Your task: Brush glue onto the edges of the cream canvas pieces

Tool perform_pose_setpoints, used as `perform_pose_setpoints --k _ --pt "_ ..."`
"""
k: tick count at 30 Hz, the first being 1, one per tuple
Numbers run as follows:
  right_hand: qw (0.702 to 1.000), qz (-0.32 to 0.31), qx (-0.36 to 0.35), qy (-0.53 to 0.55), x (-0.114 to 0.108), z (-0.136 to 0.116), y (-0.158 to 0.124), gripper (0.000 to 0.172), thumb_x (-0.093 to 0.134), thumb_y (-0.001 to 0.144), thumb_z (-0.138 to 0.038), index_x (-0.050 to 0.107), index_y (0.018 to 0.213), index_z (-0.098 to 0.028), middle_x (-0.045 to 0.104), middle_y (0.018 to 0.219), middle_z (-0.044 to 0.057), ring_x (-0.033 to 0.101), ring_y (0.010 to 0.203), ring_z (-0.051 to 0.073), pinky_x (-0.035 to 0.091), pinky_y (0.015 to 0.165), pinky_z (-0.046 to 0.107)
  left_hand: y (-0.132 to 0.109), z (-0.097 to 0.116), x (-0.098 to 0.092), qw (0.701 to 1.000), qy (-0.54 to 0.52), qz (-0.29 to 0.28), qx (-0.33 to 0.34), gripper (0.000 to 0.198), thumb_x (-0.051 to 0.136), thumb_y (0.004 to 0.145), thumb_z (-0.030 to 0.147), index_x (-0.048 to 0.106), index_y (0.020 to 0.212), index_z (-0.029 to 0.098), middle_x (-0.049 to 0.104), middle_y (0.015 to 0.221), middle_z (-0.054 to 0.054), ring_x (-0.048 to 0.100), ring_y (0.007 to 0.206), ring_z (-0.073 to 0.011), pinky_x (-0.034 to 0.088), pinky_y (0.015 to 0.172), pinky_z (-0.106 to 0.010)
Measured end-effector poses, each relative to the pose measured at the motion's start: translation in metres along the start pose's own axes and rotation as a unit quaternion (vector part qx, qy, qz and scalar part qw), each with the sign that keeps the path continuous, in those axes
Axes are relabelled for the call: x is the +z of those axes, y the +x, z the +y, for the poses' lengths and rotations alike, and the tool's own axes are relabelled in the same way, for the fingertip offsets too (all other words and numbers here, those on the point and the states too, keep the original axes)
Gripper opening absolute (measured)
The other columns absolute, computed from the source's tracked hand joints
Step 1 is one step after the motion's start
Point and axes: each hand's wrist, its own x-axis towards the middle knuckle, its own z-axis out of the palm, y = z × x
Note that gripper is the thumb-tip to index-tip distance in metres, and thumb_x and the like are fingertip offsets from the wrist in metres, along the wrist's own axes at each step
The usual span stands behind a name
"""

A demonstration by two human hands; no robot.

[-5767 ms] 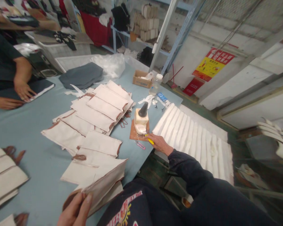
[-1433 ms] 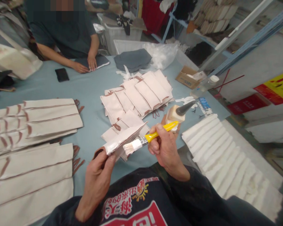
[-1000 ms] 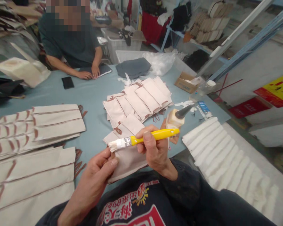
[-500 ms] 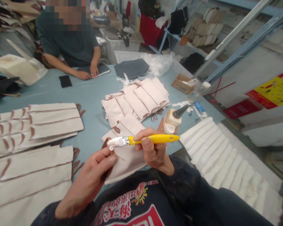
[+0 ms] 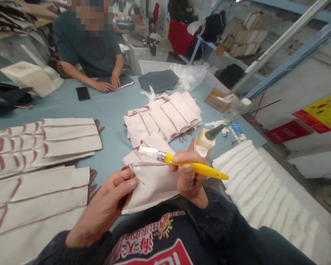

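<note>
My sleeves (image 5: 223, 217) are long and dark; my dark front (image 5: 138, 220) carries red-edged white letters (image 5: 139, 237), a yellow sun (image 5: 163, 232) and a red block (image 5: 160, 255).

- Soft, pale light falls on the flat blue-green counter (image 5: 110, 106); shadows are faint.
- The long yellow-handled paintbrush (image 5: 201, 169) looks quite clear.
- The long white ridged stack (image 5: 264, 195) looks stretched and blurry at the right.

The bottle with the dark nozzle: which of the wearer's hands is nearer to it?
Right. The right hand, holding the yellow brush, is just below the bottle in the picture; the left hand, gripping the cream cloth, is farther off, to the lower left.
</note>
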Motion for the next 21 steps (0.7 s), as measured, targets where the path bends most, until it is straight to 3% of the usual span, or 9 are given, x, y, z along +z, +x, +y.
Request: perform_pose_setpoints --k 3,8,10,14,18,21 --pt "1.000 0.022 0.014 -0.004 -0.003 -0.002 -0.007 0.035 0.051 0.103 -0.056 0.071 0.091 -0.030 0.058 0.065 -0.001 0.055 0.052 0.017 0.053 0.056 0.035 0.001 0.001 0.000 1.000 -0.016 0.010 -0.002 0.039 0.095 0.067 0.035 0.085 0.100 0.017 0.084 0.084 -0.010 0.076 0.069 -0.0210 0.053 0.052 -0.019" --pt "0.994 -0.082 -0.065 -0.015 0.003 0.002 -0.009 0.029 0.053 0.104 -0.048 0.073 0.093 -0.030 0.063 0.063 -0.001 0.060 0.055 0.018 0.055 0.061 0.035 0.004 0.005 0.000 1.000 -0.010 0.021 0.008 0.046 0.095 0.062 0.028 0.084 0.105 0.015 0.085 0.090 -0.012 0.077 0.072 -0.0236 0.054 0.052 -0.021" --pt "0.993 -0.082 -0.080 -0.010 0.004 0.003 -0.006 0.021 0.053 0.105 -0.039 0.072 0.101 -0.031 0.068 0.070 0.000 0.065 0.061 0.018 0.055 0.064 0.035 0.004 0.007 0.000 0.999 -0.008 0.028 0.017 0.045 0.095 0.063 0.029 0.084 0.104 0.015 0.085 0.091 -0.012 0.076 0.070 -0.0231 0.054 0.051 -0.021" --pt "0.996 -0.027 -0.069 -0.052 0.002 0.005 0.001 0.017 0.054 0.104 -0.029 0.069 0.114 -0.030 0.072 0.082 0.001 0.069 0.071 0.018 0.057 0.071 0.034 0.002 0.006 0.002 0.999 -0.014 0.032 0.013 0.039 0.096 0.065 0.033 0.085 0.098 0.016 0.084 0.084 -0.009 0.070 0.056 -0.0155 0.053 0.050 -0.019" --pt "0.988 -0.076 -0.053 -0.127 0.013 0.012 0.010 0.019 0.050 0.105 -0.025 0.068 0.113 -0.025 0.077 0.098 0.005 0.073 0.087 0.018 0.059 0.080 0.033 0.004 0.005 0.004 1.000 -0.005 0.021 -0.009 0.036 0.097 0.061 0.028 0.085 0.093 0.017 0.082 0.078 -0.006 0.062 0.046 -0.0102 0.052 0.048 -0.018" --pt "0.986 -0.090 -0.044 -0.133 0.023 0.022 0.014 0.021 0.048 0.106 -0.028 0.067 0.108 -0.022 0.076 0.097 0.006 0.072 0.084 0.017 0.059 0.079 0.031 0.008 0.006 -0.002 0.999 0.030 0.014 -0.006 0.037 0.095 0.065 0.035 0.085 0.095 0.017 0.081 0.080 -0.006 0.065 0.053 -0.0122 0.054 0.054 -0.019"
